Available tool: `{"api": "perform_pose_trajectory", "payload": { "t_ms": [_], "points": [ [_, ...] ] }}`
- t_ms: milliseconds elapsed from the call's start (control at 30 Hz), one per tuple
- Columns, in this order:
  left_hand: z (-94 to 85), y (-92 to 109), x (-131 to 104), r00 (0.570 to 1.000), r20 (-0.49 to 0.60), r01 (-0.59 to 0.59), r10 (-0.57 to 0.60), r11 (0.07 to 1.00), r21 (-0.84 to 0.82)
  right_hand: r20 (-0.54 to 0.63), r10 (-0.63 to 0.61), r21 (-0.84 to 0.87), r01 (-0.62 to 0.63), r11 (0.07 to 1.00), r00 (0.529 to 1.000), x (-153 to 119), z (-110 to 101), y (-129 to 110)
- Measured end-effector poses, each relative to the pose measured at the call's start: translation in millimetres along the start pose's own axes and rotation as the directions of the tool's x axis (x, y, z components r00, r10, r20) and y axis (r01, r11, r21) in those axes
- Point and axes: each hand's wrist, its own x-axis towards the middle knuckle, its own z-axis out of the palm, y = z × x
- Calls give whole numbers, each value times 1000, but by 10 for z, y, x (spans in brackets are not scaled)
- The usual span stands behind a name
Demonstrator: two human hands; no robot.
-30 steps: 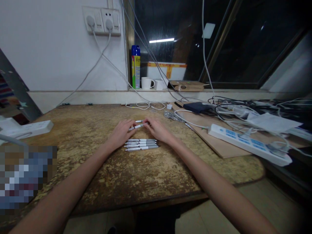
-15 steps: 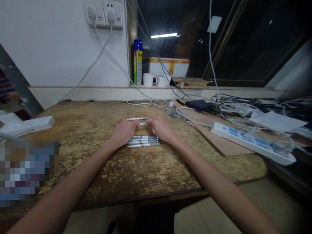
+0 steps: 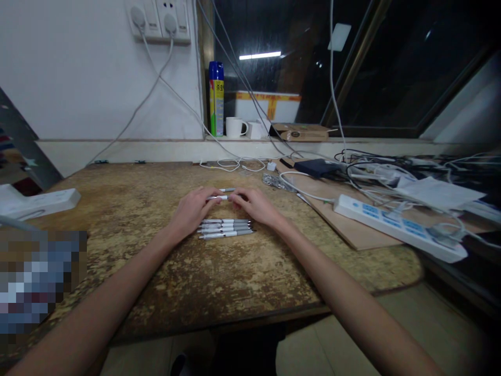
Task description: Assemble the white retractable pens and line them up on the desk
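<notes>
A white and grey pen (image 3: 221, 197) lies crosswise between my two hands, just above or on the worn wooden table. My left hand (image 3: 191, 209) pinches its left end between thumb and fingers. At the other end, the curled thumb and fingers of my right hand (image 3: 256, 204) close on the pen's tip. Directly behind is another pen (image 3: 227, 189), partly covered by my left fingers. Nearer to me, several similar pens (image 3: 226, 228) lie side by side in a row, pointing left to right.
On the right, a white power strip (image 3: 391, 224) and tangled cables rest over a brown board (image 3: 352, 235). A small crinkled plastic bag (image 3: 274, 180) lies beyond my right hand. Another power strip (image 3: 58, 201) is at the left. A spray can (image 3: 216, 99) and mug (image 3: 235, 127) stand on the sill.
My hands have drawn slightly apart, so more of the held pen shows between them. The whole view has shifted a little, with things appearing farther left. The row of pens stays put.
</notes>
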Motion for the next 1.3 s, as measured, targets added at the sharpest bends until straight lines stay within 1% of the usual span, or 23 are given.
{"api": "perform_pose_trajectory", "payload": {
  "t_ms": [67,167,233,300,367,500,533,667,733,867,1000,1167,1300],
  "points": [
    [-11,-2,-16,1000,8,11,-11,1000,8,-18,-16,49,17,999,1000,4,14,-6],
    [-25,-9,-34,1000,27,-7,6,999,42,-62,-23,125,31,992,998,13,30,-11],
    [-32,-11,-38,999,34,-25,23,998,60,-42,15,156,-8,988,999,19,38,-12],
    [-38,-11,-38,999,41,-37,34,997,73,8,53,164,-53,985,999,27,46,-10],
    [-44,-14,-37,998,50,-33,28,996,89,23,58,184,-61,981,998,38,61,-9],
    [-53,-25,-37,998,64,-3,-5,993,121,-70,19,272,1,962,997,51,115,-13],
    [-55,-26,-38,998,67,-6,-3,992,127,-73,25,286,-3,958,997,49,127,-13],
    [-61,-15,-41,997,72,-21,12,992,127,31,84,326,-90,941,996,35,138,2],
    [-61,-6,-40,997,74,-12,3,993,113,25,69,321,-73,944,997,36,120,8],
    [-59,1,-37,998,62,23,-28,996,82,-75,8,304,15,953,997,59,84,-5],
    [-61,17,-31,996,61,58,-59,998,27,-98,-6,305,35,952,995,63,73,-29],
    [-72,52,-19,993,72,97,-93,994,-48,-152,-54,237,90,967,987,30,46,-72],
    [-87,62,-30,990,103,109,-98,988,-110,-179,-52,204,88,975,983,7,38,-98]
  ]
}}
